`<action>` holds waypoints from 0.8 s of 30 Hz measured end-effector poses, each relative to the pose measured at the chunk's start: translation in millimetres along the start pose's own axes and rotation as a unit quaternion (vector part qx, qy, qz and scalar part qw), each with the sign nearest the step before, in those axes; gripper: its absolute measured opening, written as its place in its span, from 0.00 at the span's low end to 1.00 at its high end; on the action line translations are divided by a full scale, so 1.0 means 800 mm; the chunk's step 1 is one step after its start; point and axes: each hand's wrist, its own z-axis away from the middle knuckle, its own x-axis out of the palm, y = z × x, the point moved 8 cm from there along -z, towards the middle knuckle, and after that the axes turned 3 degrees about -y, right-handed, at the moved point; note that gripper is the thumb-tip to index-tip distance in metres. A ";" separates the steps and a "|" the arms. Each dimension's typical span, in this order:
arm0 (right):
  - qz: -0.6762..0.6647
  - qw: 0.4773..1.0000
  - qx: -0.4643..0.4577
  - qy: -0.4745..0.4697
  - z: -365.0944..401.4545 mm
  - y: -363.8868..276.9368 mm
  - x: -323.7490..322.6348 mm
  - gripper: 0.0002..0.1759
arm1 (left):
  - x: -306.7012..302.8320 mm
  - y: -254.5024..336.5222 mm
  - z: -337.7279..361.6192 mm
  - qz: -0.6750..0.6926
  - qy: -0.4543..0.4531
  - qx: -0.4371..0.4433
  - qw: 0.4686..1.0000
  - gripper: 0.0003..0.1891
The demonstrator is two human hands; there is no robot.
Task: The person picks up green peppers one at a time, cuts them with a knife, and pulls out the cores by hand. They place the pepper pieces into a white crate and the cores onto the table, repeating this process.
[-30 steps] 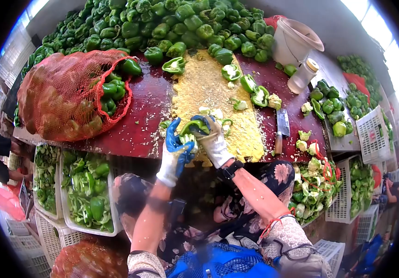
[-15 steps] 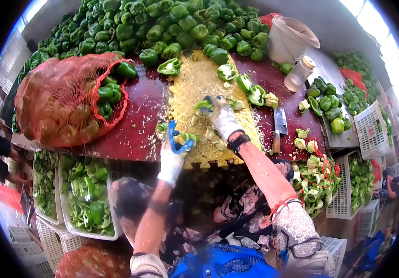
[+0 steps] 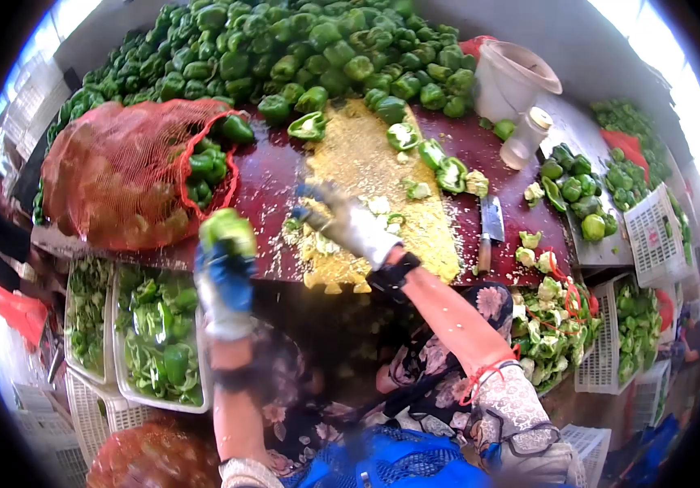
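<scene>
My left hand (image 3: 224, 281), in a blue and white glove, is closed around a piece of green bell pepper (image 3: 228, 231) above the table's front edge, close to the crate of cut peppers. Over the yellow mat (image 3: 350, 163) is my right hand (image 3: 350, 224), also gloved. Its fingers are somewhat blurred but stretch apart to the left, and nothing shows in them. Pale pepper cores and seeds (image 3: 379, 205) lie beside it. Farther back on the mat are cut pepper halves (image 3: 403, 136). A knife (image 3: 491, 232) with a wooden handle lies to the right.
Whole green peppers (image 3: 309, 49) are heaped at the back. A red mesh sack (image 3: 118, 179) of peppers lies at left, above a white crate (image 3: 204, 358) of cut peppers. At right stand a white bucket (image 3: 500, 85), a jar (image 3: 523, 142) and a pile of cores (image 3: 557, 329).
My left hand has moved left off the mat, carrying the pepper piece towards the crate side. My right hand has shifted left and slightly down, and the pepper it held is out of its fingers.
</scene>
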 end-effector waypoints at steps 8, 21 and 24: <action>0.208 0.976 -0.041 -0.051 0.039 0.093 0.023 0.35 | -0.318 0.141 0.013 0.353 -0.025 -0.012 0.935 0.32; 0.211 0.909 0.308 0.184 0.043 0.269 -0.207 0.39 | 0.050 -0.024 -0.016 0.216 -0.142 -0.139 0.956 0.21; 0.225 0.898 0.363 0.102 0.030 0.273 -0.204 0.39 | 0.076 -0.083 0.009 0.173 -0.052 -0.181 0.967 0.20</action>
